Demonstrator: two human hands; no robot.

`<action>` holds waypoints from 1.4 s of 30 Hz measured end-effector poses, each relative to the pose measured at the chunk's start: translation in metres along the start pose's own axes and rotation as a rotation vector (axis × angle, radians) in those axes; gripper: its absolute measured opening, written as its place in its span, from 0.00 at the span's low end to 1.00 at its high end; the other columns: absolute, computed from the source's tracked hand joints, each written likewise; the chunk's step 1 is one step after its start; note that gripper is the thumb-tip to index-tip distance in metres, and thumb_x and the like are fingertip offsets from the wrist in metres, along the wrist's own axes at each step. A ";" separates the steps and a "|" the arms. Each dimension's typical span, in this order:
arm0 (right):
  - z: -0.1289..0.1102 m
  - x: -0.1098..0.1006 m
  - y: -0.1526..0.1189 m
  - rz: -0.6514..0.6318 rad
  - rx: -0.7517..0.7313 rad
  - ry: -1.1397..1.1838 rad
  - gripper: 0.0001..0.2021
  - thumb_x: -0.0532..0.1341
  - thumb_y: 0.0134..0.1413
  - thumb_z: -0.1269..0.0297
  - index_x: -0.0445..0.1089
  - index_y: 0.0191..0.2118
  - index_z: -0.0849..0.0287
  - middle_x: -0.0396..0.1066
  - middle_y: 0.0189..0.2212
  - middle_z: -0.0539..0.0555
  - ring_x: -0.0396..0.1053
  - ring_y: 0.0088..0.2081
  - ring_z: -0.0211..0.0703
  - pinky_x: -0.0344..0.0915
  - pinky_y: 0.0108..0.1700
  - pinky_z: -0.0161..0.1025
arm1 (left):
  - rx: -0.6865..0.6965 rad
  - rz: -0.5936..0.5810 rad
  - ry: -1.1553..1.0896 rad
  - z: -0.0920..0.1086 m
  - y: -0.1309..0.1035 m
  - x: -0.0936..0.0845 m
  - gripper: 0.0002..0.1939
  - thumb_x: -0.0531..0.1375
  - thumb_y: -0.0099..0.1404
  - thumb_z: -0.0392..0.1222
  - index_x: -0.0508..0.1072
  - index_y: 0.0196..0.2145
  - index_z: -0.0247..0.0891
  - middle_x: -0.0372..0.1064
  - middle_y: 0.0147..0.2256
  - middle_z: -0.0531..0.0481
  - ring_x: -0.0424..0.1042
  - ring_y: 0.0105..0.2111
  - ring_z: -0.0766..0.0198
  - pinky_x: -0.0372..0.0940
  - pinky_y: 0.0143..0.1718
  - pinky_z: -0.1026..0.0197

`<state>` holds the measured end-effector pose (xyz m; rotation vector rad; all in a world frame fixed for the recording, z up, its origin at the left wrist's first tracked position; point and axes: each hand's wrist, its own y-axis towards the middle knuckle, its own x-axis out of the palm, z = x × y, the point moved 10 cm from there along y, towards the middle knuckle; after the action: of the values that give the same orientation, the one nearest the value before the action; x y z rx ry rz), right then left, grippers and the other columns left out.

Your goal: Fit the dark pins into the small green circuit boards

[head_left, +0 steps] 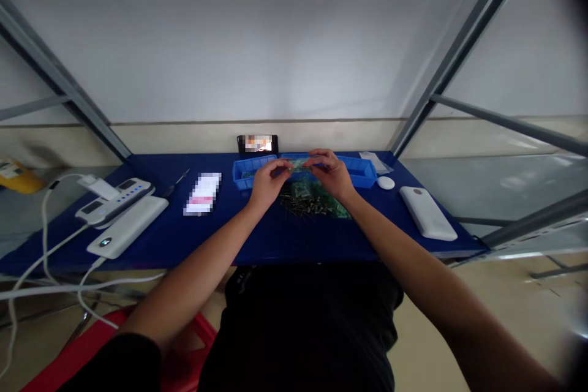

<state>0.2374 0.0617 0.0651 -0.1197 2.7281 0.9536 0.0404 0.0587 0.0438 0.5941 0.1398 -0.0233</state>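
Note:
My left hand [270, 184] and my right hand [331, 176] face each other over the blue table, fingertips pinched. Whatever sits in each pinch is too small to make out. Behind and between them is a blue plastic bin with pale green contents [299, 164]. Another blue bin [248, 166] stands by my left hand with small greenish bits in it, and a third blue bin [365, 173] is partly hidden behind my right hand. Just below the hands lies a heap of thin metal pins or leads [303, 204], with green pieces [339, 208] at its right side under my right wrist.
A phone [258, 144] leans at the back; another phone [203, 194] lies left, near a thin screwdriver-like tool [178, 182]. White power bank [128, 228] and power strip [114, 201] trail cables at far left. Right: white disc [386, 183], white power bank [427, 213], plastic bag [376, 162].

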 end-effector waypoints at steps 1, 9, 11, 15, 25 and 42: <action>0.002 0.000 0.000 0.004 0.013 0.008 0.07 0.66 0.59 0.65 0.82 0.39 0.49 0.73 0.51 0.55 0.74 0.50 0.48 0.77 0.49 0.48 | -0.024 -0.006 0.013 -0.002 0.000 0.000 0.08 0.66 0.68 0.46 0.79 0.41 0.41 0.80 0.46 0.45 0.80 0.40 0.56 0.77 0.47 0.46; -0.009 0.009 -0.003 -0.071 0.014 0.164 0.09 0.62 0.61 0.64 0.82 0.42 0.50 0.75 0.50 0.54 0.76 0.47 0.47 0.79 0.48 0.48 | 0.032 -0.071 0.043 0.014 -0.006 0.010 0.12 0.64 0.70 0.48 0.82 0.46 0.40 0.77 0.53 0.42 0.78 0.51 0.53 0.76 0.51 0.48; -0.017 0.013 -0.005 -0.124 0.006 0.185 0.10 0.62 0.62 0.64 0.82 0.42 0.50 0.76 0.51 0.53 0.76 0.50 0.48 0.78 0.52 0.48 | 0.031 -0.085 0.048 0.016 -0.007 0.013 0.15 0.66 0.69 0.51 0.81 0.48 0.41 0.76 0.54 0.41 0.77 0.53 0.52 0.75 0.54 0.48; -0.020 0.024 -0.006 -0.209 0.057 0.254 0.10 0.61 0.63 0.61 0.80 0.45 0.50 0.79 0.51 0.53 0.76 0.53 0.49 0.76 0.57 0.52 | 0.040 -0.076 0.103 0.015 -0.006 0.012 0.15 0.64 0.71 0.52 0.81 0.50 0.43 0.78 0.53 0.42 0.78 0.52 0.51 0.72 0.56 0.44; -0.004 0.018 -0.004 -0.116 0.126 0.204 0.09 0.62 0.61 0.61 0.78 0.44 0.53 0.80 0.43 0.55 0.78 0.47 0.50 0.79 0.43 0.49 | 0.228 0.024 0.393 0.046 0.003 -0.023 0.15 0.60 0.74 0.41 0.79 0.55 0.49 0.77 0.55 0.46 0.75 0.56 0.49 0.66 0.63 0.40; 0.002 0.020 -0.007 -0.120 0.151 0.075 0.11 0.66 0.61 0.53 0.78 0.45 0.52 0.82 0.43 0.55 0.79 0.44 0.48 0.76 0.37 0.43 | 0.310 -0.279 0.537 0.037 -0.004 0.006 0.11 0.60 0.71 0.39 0.81 0.48 0.45 0.76 0.45 0.44 0.76 0.45 0.54 0.70 0.51 0.49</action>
<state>0.2199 0.0577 0.0539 -0.2929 2.8132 0.7218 0.0508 0.0341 0.0712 0.8774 0.7504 -0.1584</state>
